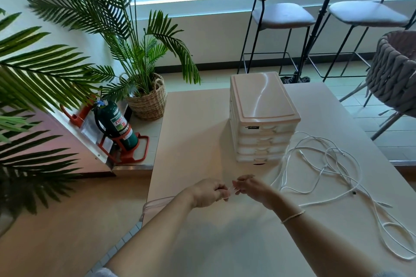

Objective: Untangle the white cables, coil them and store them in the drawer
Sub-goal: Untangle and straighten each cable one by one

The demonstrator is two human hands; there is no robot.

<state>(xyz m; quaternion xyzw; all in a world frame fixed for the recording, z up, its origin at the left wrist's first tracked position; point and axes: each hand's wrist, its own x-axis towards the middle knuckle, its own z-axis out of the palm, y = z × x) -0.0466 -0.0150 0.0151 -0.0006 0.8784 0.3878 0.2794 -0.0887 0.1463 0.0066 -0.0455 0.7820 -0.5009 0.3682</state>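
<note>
1. the left hand [208,192] and right hand [252,188] meet over the table [202,243], fingers curled, each pinching a short stretch of white cable [227,193] pulled between them.
2. to do this well, i judge it best to keep that stretch lightly taut and feed slack from the right, drawing one strand free rather than tugging at crossings.
3. between the grips the cable runs left to right; its further path is unclear.
4. to the right of the grips, the tangle of white cables [333,171] sprawls in loose loops with no single axis.
5. beyond the grips stands the drawer unit [263,119], drawers closed.
</note>
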